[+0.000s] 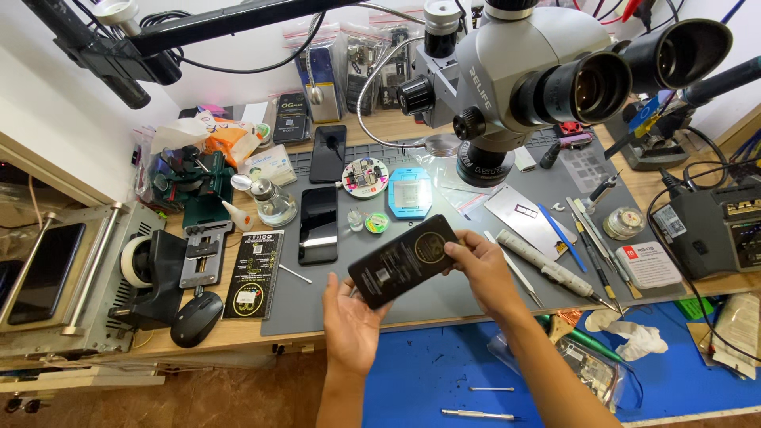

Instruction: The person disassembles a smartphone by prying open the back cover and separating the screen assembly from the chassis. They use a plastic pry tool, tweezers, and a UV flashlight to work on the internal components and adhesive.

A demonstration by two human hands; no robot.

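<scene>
Both hands held one black phone (pixel 403 260), back up and tilted, above the grey mat (pixel 468 297). The left hand (pixel 351 321) cupped its lower end from beneath, fingers mostly hidden; the right hand (pixel 480 265) pinched its upper right edge. Beyond the grip lay two more dark phones (pixel 319 224), screens up. A microscope (pixel 523 71) hid the bench behind.

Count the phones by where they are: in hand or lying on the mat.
Held in the left hand and right hand: 1, the dark phone
Lying on the grey mat: 2, the near phone and the far phone
Total: 3
</scene>
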